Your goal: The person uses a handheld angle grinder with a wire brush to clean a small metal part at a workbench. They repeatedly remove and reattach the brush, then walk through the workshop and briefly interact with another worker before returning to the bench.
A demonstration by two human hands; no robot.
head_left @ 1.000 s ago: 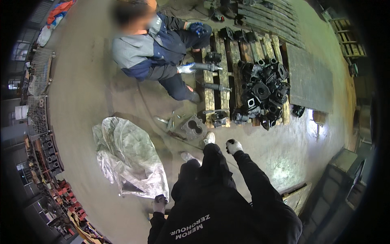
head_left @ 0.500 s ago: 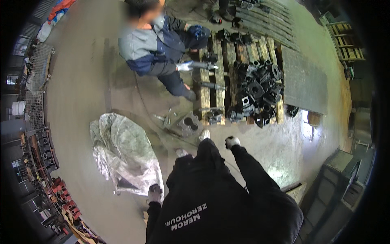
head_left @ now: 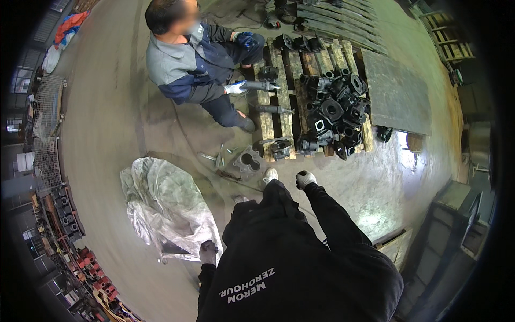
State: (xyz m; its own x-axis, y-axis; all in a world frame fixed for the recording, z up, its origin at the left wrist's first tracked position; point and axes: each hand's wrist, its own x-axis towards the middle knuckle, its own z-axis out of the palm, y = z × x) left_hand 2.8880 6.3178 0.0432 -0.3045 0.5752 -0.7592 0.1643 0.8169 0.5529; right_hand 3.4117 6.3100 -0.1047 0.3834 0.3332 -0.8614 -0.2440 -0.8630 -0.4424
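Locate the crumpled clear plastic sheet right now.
In the head view, the plastic sheet lies crumpled on the concrete floor at the person's left, its lower edge at the gloved left hand, left of a grey metal casting.

The clear plastic sheet [head_left: 163, 212] lay crumpled on the concrete floor [head_left: 107, 123], bunched into a wrinkled, pale grey mound. The gloved left hand [head_left: 208, 252] touched its near edge. The gloved right hand [head_left: 306, 178] was extended forward, holding nothing, near a grey cast housing [head_left: 248, 160] on the floor.
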